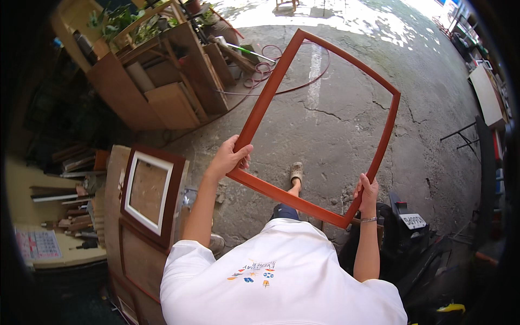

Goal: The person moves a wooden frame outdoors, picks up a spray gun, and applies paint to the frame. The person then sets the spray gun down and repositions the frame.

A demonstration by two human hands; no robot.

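I hold a large empty frame [266,101] of reddish-orange painted wood out in front of me, over the concrete ground. My left hand [233,154] is closed round its left side near the lower left corner. My right hand [366,192] grips the right side a little above the lower right corner. Through the opening, my foot in a beige clog [296,171] shows below. To my left, a dark brown frame with a white inner border [170,162] lies on a brown board [115,165].
Plywood sheets [170,105] and plants stand at upper left, beside a coiled red hose [260,73]. Stacked wood offcuts [78,162] are at left. A vehicle with a plate [413,221] is at lower right. A pale board [487,95] and folding legs line the right edge.
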